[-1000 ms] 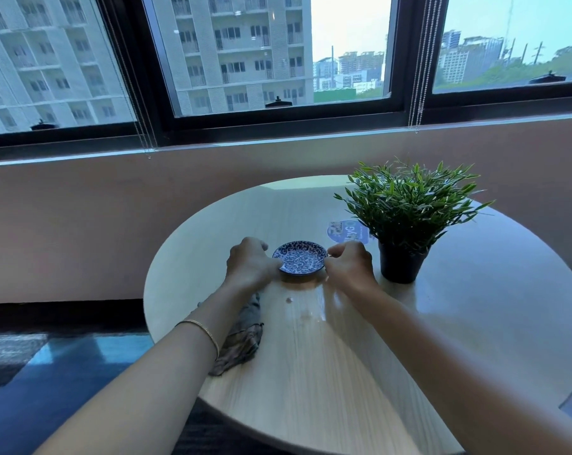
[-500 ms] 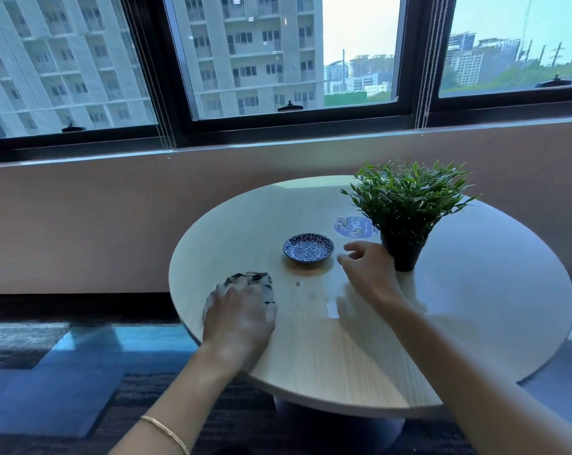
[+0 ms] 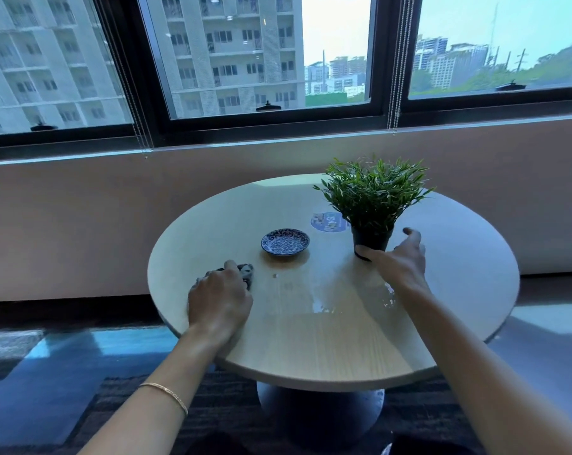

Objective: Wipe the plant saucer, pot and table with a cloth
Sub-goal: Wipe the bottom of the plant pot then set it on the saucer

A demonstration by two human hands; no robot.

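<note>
A small blue patterned saucer [image 3: 285, 242] sits near the middle of the round pale wooden table [image 3: 310, 343]. To its right stands a black pot [image 3: 372, 237] holding a bushy green plant [image 3: 373, 192]. My right hand [image 3: 397, 262] reaches around the pot's front, thumb touching its base and fingers stretched out past its right side. My left hand [image 3: 219, 298] lies near the table's left edge, fingers curled over a dark cloth [image 3: 247, 270], most of which is hidden beneath the hand.
A round blue sticker [image 3: 327, 221] lies on the table behind the pot. A shiny wet patch [image 3: 320, 305] shows between my hands. A low wall and windows rise behind the table; carpet lies below its near edge.
Both hands left the saucer. My left hand dropped onto the cloth at the left edge, and my right hand moved right to the pot's base.
</note>
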